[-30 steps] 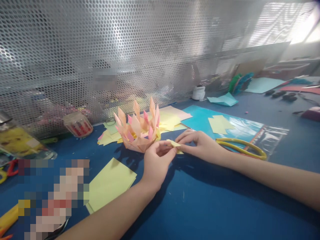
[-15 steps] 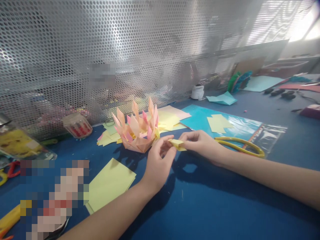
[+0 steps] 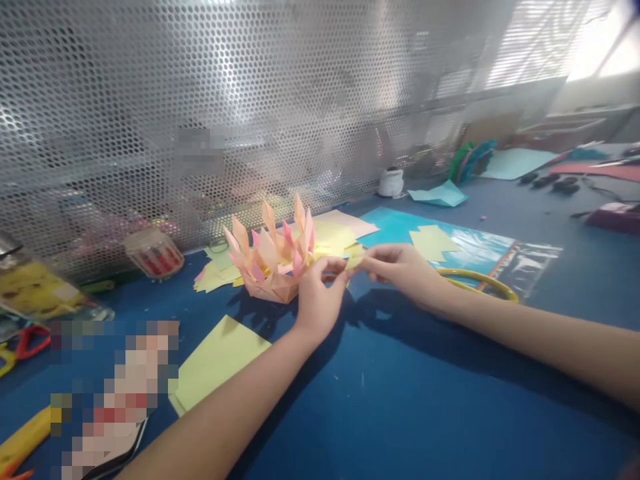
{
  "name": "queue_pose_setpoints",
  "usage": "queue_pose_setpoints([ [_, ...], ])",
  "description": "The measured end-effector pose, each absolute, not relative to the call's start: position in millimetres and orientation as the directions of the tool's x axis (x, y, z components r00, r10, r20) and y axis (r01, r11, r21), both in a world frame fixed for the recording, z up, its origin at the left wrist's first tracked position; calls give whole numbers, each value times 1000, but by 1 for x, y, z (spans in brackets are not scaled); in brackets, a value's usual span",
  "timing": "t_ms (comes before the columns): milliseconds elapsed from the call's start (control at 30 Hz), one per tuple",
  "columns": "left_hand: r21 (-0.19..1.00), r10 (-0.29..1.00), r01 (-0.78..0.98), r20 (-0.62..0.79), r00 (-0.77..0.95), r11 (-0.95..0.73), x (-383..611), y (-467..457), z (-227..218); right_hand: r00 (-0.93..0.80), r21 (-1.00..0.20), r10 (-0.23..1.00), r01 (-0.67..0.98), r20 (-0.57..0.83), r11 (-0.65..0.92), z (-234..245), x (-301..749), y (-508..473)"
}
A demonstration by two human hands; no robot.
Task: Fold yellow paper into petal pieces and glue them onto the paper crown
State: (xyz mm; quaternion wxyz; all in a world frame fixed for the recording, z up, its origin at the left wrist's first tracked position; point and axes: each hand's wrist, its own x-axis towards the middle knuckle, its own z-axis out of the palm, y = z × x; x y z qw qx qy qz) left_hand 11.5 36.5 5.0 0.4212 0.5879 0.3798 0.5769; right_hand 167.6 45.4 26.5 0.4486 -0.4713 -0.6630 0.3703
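Two bare hands meet over a dark blue tabletop, a small folded piece of pale yellow paper pinched between their fingertips. The left hand, its forearm slanting up from the bottom edge of the view, curls its index finger and thumb toward each other, leaving a rounded gap between them, and grips the paper's near left side at the tips. The right hand, reaching in from the right with its forearm angled across the table, points its fingers left and clasps the opposite side between thumb and bent index finger, the other fingers tucked behind. Shadows from both hands fall on the blue surface below. The folded piece is just right of a crown-shaped peach and pink folded-paper model, its pointed petals upright; the left hand partly overlaps the model's right edge in the view. Flat pale yellow-green paper sheets lie by the left forearm, partly covered by it. Beyond the right wrist, a yellow loop-shaped handle rests near a bright blue sheet. A perforated silver metal panel rises behind the table.
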Motion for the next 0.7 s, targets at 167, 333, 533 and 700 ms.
queue_pose_setpoints([
  [167, 951, 959, -250, 228, 170, -182, 8, 51, 2, -212, -805, 880, 356, 425, 474, 28, 176, 53],
  [333, 941, 935, -337, 119, 334, 1, -2, 51, 5, -314, -818, 849, 269, 424, 508, 25, 171, 48],
  [533, 925, 918, -376, 99, 383, 56, -3, 52, 5, -340, -899, 870, 131, 356, 419, 18, 170, 50],
  [700, 912, 926, -408, 118, 359, 42, -3, 52, 5, -330, -940, 890, 21, 315, 340, 19, 169, 53],
])
